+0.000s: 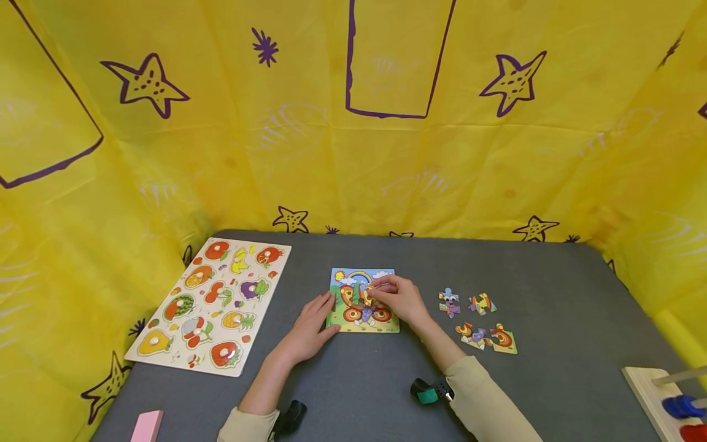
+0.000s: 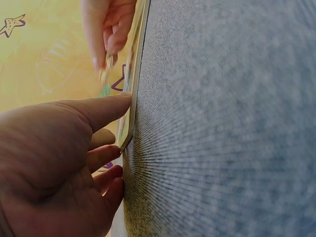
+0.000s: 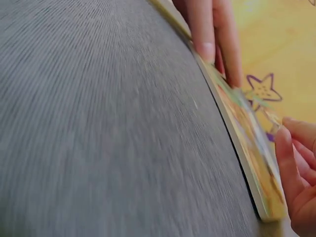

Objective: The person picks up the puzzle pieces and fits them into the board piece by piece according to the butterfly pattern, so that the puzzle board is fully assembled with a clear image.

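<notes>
Jigsaw board [image 1: 361,325]: between hands; rainbow [image 1: 360,276] end farthest; long axis unclear
Left hand [image 1: 310,327]: spread, touching board
Right hand [image 1: 402,299]: pinching puzzle piece [image 2: 104,82]

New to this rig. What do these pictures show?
No machine here: someone is working bare-handed. The wide picture is shot from the head, looking forward and down; the other two from the left and right wrists, so the table looks tipped there. The left hand touches the edge of the puzzle board; the right hand pinches a piece over it. Loose pieces lie to the right, a fruit board to the left. Partly in view: a pink block and a bead frame.
</notes>
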Available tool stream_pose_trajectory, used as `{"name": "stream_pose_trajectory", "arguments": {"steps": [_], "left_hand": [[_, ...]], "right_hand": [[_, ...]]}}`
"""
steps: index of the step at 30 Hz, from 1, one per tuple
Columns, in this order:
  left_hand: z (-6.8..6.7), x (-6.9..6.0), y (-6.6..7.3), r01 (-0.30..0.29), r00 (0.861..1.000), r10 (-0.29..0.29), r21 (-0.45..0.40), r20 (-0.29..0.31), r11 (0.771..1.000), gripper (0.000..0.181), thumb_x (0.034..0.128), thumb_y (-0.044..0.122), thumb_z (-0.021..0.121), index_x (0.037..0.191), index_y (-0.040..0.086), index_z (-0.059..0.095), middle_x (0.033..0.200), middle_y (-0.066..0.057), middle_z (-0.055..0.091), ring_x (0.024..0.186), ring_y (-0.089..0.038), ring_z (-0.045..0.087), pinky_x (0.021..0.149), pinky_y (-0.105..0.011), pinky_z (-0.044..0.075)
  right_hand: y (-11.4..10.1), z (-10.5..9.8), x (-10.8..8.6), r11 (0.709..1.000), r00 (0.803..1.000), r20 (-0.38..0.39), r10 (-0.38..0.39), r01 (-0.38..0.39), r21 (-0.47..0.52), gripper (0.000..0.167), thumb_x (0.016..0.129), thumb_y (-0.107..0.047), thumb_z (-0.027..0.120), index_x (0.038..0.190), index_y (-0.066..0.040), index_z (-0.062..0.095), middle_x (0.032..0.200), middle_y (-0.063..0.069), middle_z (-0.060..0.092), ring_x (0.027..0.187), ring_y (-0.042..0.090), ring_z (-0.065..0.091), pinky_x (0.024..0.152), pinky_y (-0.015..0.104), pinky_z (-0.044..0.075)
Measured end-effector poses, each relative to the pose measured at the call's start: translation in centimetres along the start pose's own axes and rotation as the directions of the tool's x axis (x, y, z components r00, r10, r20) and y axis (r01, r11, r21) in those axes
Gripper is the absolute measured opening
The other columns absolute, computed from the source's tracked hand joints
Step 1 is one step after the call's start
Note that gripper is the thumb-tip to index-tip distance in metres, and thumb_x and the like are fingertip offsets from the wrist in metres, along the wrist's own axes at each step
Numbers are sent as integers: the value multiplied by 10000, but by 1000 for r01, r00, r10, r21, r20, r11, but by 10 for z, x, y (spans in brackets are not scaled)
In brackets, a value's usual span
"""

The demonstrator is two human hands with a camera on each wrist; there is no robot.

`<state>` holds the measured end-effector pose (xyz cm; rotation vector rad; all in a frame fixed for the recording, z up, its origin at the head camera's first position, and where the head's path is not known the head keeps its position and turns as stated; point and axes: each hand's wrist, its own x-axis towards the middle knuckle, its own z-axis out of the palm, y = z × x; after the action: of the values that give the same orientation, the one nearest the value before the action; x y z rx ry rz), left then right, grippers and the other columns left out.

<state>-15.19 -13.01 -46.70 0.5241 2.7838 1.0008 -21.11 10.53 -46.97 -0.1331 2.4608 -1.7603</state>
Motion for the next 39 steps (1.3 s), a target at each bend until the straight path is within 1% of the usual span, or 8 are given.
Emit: {"name": "stream_pose_trajectory", "arguments": {"steps": [4, 10, 15, 20, 27, 30, 35, 39], "left_hand": [[-1, 0, 0, -6, 1000, 6, 1, 5, 1000, 626, 962, 171, 612, 1477, -58, 341, 1548, -222, 285, 1421, -430, 209, 1105, -595, 224], [-1, 0, -1, -22, 1000, 22, -2, 7, 1000, 611, 968, 170, 602, 1481, -41, 346, 1549, -223, 280, 1421, -439, 204, 1103, -598, 228], [-1, 0, -1, -26, 1000, 26, -6, 9, 1000, 591, 973, 171, 597, 1477, -32, 365, 1552, -222, 274, 1423, -445, 193, 1099, -609, 224], [-1, 0, -2, -24, 1000, 24, 6, 16, 1000, 575, 975, 180, 595, 1467, -30, 385, 1555, -216, 270, 1424, -441, 189, 1097, -611, 226], [-2, 0, -1, -16, 999, 15, 26, 30, 1000, 574, 979, 204, 589, 1470, -16, 389, 1559, -210, 263, 1425, -438, 189, 1089, -625, 229], [-2, 1, -1, -14, 999, 13, 34, 32, 999, 574, 980, 210, 588, 1471, -12, 391, 1559, -209, 263, 1425, -437, 190, 1090, -622, 230], [-2, 1, -1, -9, 999, 7, 47, 35, 999, 576, 978, 219, 591, 1470, -8, 396, 1559, -204, 264, 1422, -435, 198, 1090, -620, 236], [-2, 1, -1, -14, 999, 12, 53, 34, 999, 574, 977, 218, 594, 1466, -12, 400, 1557, -207, 267, 1419, -438, 204, 1087, -622, 239]], "right_hand": [[-4, 16, 5, 999, 999, 31, 20, -22, 49, 166, 855, -143, 762, 983, -41, 734, 782, 58, 717, 609, 153, 684, 589, 279, 566], [-7, 31, 11, 999, 999, 45, 25, -26, 35, 179, 869, -144, 748, 1001, -24, 733, 768, 45, 695, 592, 138, 684, 572, 263, 560], [-7, 37, 15, 999, 998, 60, -20, 22, -25, 165, 880, -134, 734, 993, -14, 725, 749, 40, 669, 575, 134, 669, 564, 265, 554], [-5, 41, 17, 991, 995, 44, -86, 90, -99, 136, 873, -111, 736, 953, -7, 705, 719, 21, 638, 537, 118, 644, 529, 244, 534], [-3, 44, 18, 938, 985, 0, -171, 163, -305, 128, 840, -178, 781, 887, -74, 723, 706, -31, 631, 551, 57, 569, 521, 217, 466], [-4, 44, 18, 932, 985, -6, -173, 162, -326, 126, 834, -177, 787, 879, -81, 718, 714, -29, 628, 566, 59, 543, 521, 210, 449], [-5, 45, 18, 936, 987, -5, -158, 148, -320, 135, 828, -175, 793, 875, -79, 710, 711, -25, 622, 549, 64, 538, 502, 207, 445], [-5, 45, 19, 932, 986, -12, -164, 151, -331, 147, 825, -184, 796, 885, -80, 711, 716, -32, 626, 583, 61, 544, 528, 209, 454]]}}
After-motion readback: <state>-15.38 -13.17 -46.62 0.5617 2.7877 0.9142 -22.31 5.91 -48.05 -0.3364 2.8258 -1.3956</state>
